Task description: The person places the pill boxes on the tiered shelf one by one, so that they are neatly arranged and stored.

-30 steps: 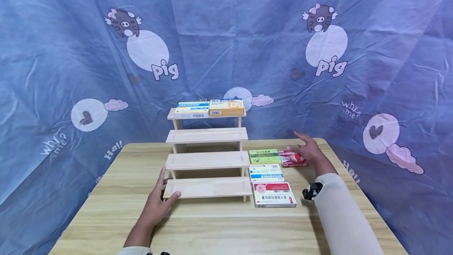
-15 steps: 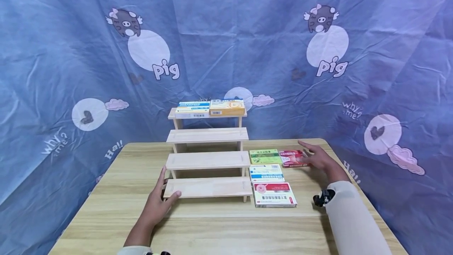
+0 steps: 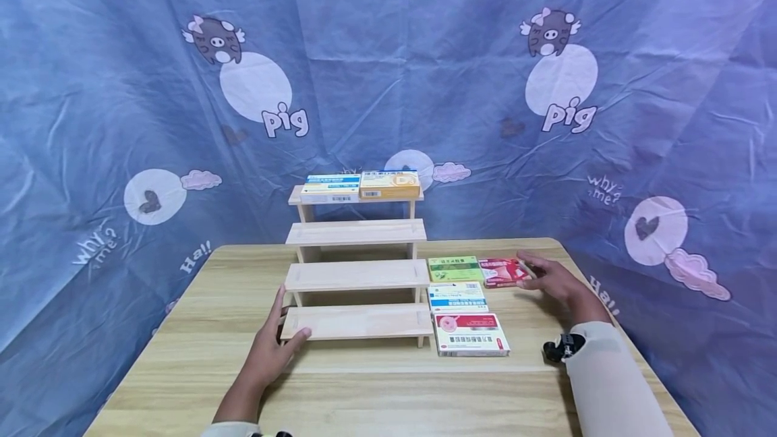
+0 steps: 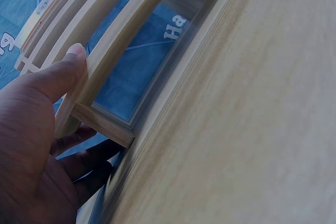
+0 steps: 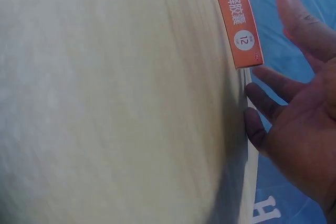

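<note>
My left hand (image 3: 271, 349) holds the near left corner of a stepped wooden display rack (image 3: 358, 322). Its thumb lies on the lowest shelf while the other fingers reach round the side, as the left wrist view (image 4: 47, 129) shows. At the right end of a red medicine box (image 3: 502, 272) is my right hand (image 3: 555, 282). In the right wrist view, the fingers of that hand (image 5: 299, 108) are extended beside the end of the box (image 5: 239, 22), thumb spread away; whether they touch it I cannot tell.
Left of the red box lies a green medicine box (image 3: 454, 269). Nearer are a white-and-blue box (image 3: 458, 297) and a white-and-red box (image 3: 471, 334). The top shelf bears a blue-and-white box (image 3: 330, 187) and an orange-and-white box (image 3: 389, 184). A blue curtain (image 3: 400, 86) hangs behind the table (image 3: 388, 396).
My right hand has shifted right and slightly nearer, from above the red box to its right end, uncovering more of the box. The left hand keeps its place on the rack.
</note>
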Demonstrator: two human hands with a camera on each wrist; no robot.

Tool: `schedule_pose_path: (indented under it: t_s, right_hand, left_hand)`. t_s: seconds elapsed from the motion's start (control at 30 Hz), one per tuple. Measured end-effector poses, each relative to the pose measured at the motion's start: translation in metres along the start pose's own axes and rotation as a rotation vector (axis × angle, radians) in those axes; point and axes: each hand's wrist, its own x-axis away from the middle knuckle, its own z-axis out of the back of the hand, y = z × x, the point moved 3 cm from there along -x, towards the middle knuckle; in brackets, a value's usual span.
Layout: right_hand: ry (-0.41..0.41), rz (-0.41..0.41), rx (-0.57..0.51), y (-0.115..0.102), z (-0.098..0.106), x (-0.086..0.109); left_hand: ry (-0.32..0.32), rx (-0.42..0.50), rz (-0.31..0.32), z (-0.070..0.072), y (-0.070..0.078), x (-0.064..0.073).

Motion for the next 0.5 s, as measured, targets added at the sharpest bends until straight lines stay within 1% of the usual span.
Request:
schedule_pose_path:
  t_s: [0.2,0.37,0.5]
  right_hand:
    - [-0.008,-0.043,-0.097,0.0042,-0.0059,0.0020]
    - [0.007,-0.094,-0.112,0.0059,-0.0085,0.0017]
    - [0.021,-0.112,-0.126,0.0079,-0.0106,0.0008]
  left_hand:
    - [0.006,-0.007,-0.002,0.0018,0.0012,-0.0002]
    - [0.004,-0.008,0.003,0.0025,0.0025,-0.0007]
    - [0.000,-0.010,0.002,0.0022,0.0022,-0.0002]
